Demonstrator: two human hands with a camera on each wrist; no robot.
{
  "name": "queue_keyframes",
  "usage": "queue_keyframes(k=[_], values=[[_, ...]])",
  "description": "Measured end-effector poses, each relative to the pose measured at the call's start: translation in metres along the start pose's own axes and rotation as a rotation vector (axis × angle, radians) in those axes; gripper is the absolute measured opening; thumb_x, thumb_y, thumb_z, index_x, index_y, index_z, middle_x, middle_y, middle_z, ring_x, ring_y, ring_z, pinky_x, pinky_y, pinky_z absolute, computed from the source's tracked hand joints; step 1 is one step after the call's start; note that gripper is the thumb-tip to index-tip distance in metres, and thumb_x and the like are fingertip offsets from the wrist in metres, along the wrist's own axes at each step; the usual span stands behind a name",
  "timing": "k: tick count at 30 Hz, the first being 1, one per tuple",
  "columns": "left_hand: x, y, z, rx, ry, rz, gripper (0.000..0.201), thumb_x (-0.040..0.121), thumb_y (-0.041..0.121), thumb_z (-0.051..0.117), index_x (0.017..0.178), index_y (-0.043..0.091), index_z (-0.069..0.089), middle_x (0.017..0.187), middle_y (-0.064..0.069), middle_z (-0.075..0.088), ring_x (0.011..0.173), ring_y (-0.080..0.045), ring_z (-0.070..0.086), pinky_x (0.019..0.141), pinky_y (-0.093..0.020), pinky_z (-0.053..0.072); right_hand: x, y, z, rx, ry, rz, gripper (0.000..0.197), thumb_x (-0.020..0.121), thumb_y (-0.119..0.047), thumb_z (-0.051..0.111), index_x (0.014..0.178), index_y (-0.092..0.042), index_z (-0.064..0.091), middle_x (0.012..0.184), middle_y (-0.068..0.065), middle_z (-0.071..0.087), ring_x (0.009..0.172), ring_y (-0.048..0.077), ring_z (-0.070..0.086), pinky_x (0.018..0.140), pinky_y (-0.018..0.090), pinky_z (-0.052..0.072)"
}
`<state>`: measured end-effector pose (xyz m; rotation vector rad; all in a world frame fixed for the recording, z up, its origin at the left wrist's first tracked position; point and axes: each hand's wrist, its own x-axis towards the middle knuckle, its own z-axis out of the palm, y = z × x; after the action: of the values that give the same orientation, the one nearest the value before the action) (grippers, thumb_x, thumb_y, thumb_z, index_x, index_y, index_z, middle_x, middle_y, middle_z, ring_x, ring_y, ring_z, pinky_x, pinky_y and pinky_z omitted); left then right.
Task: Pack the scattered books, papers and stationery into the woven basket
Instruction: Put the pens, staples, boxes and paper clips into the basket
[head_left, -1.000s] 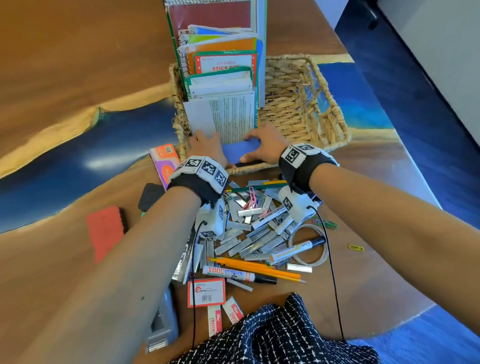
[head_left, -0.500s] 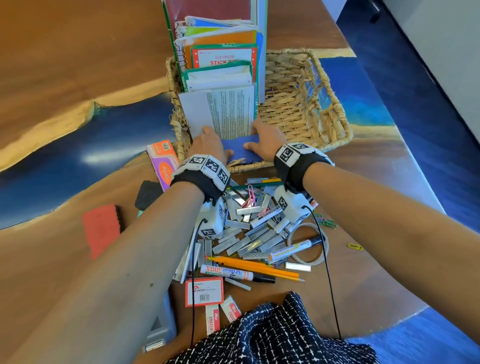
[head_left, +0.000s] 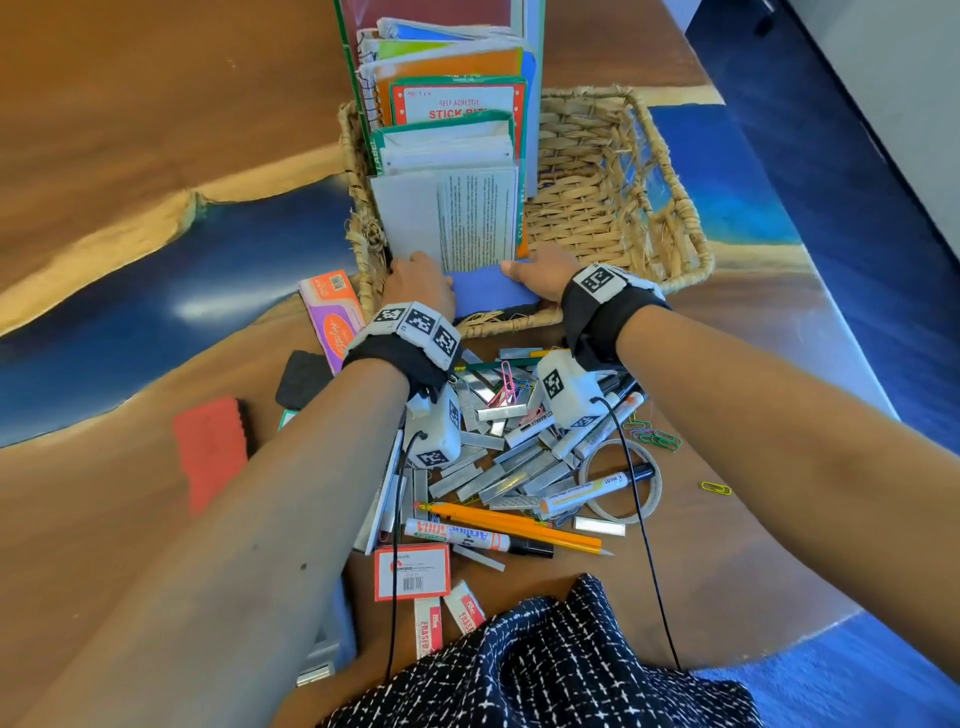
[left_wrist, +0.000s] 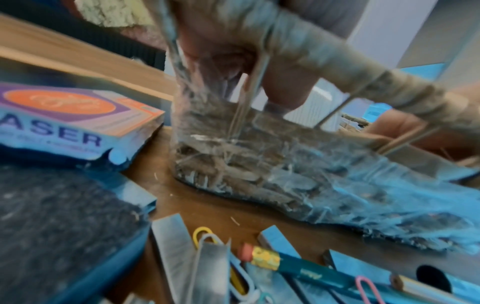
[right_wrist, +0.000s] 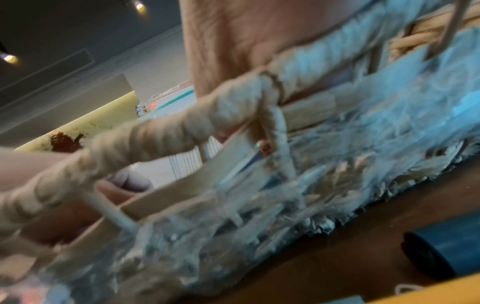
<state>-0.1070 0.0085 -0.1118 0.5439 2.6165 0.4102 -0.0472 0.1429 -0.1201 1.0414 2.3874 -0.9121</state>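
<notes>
**Colours on the table and in the basket**

The woven basket (head_left: 613, 208) is showing straw tan; a blue pad (head_left: 488, 293) is lying at its near rim; a printed sheet (head_left: 452, 218) is standing white with black text; the table (head_left: 130, 130) is glowing brown wood banded with deep blue; a red sponge (head_left: 210, 449) is lying beside orange pencils (head_left: 519, 525); the black fabric (head_left: 545, 670) is carrying white stitch-marks.

Bare forearms; each wrist wears a black band (head_left: 402, 358) with white square-coded markers (thin black cables (head_left: 396, 545) trailing); black-and-white patterned clothing (head_left: 545, 670).
</notes>
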Motion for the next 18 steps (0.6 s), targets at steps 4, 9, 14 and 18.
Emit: queue_keyframes(k=[4,9,14,18], values=[[0.006,-0.004,-0.002,-0.001,-0.037,0.036,0.047,0.093,0.032,0.055,0.123,-0.003,0.046,0.131,-0.019,0.045,0.119,-0.034,0.047,0.090,-0.038,0.040,0.002,-0.003,-0.002,-0.060,-0.021,0.029,0.048,0.096,-0.041,0.047,0.060,-0.019,0.022,0.061,0.002,0.025,0.051,0.014,0.026,0.046,0.025,0.021],[0.007,-0.008,0.001,0.096,-0.076,0.087,0.077,0.073,0.059,0.066,0.118,-0.001,0.048,0.126,-0.018,0.046,0.117,-0.033,0.044,0.090,-0.039,0.040,-0.001,-0.005,0.004,-0.197,0.065,-0.016,0.048,0.095,-0.042,0.047,0.060,-0.016,0.027,0.061,0.002,0.031,0.052,0.013,0.031,0.046,0.026,0.022],[0.000,-0.003,0.003,0.139,-0.076,0.053,0.085,0.070,0.054,0.073,0.129,0.002,0.039,0.144,-0.021,0.022,0.133,-0.038,0.025,0.105,-0.043,0.032,-0.004,0.007,0.002,-0.069,0.086,-0.083,0.041,0.094,-0.035,0.052,0.064,-0.014,0.034,0.063,0.003,0.035,0.052,0.013,0.032,0.047,0.024,0.022],[-0.007,0.001,0.005,0.245,0.011,0.129,0.080,0.075,0.050,0.070,0.130,0.001,0.039,0.142,-0.018,0.026,0.131,-0.035,0.027,0.103,-0.041,0.033,-0.008,0.015,0.002,0.073,0.060,-0.098,0.035,0.092,-0.025,0.057,0.110,0.005,0.054,0.086,0.019,0.057,0.046,0.008,0.053,0.052,0.022,0.036]])
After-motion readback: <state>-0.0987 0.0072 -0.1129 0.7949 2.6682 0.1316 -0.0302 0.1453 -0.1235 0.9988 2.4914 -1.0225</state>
